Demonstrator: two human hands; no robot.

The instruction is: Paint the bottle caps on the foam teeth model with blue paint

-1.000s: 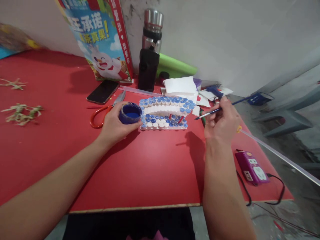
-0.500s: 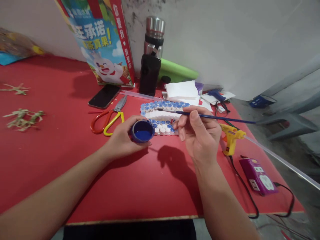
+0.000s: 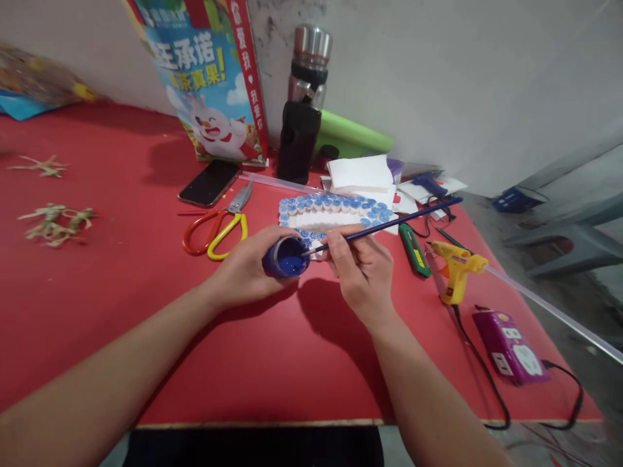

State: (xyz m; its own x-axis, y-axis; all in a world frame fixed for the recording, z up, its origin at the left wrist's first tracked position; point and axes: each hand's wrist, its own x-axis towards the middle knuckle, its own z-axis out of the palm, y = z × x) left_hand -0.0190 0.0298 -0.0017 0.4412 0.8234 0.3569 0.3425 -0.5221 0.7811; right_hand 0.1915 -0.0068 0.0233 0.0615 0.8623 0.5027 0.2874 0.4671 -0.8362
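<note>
My left hand is wrapped round a small pot of blue paint, tilted toward my right hand. My right hand pinches a thin blue paintbrush, whose tip rests at the pot's rim. Just behind both hands lies a white foam model covered with rows of small round pieces, most painted blue, some still white. Both hands hover low over the red table.
Red-and-yellow scissors and a phone lie at the left. A green utility knife, a yellow glue gun and a purple power strip lie at the right. A flask, a printed bag and white sheets stand behind.
My right hand has swung the brush from the right side of the model over to the paint pot. My left hand has drawn the pot nearer and tilted it.
</note>
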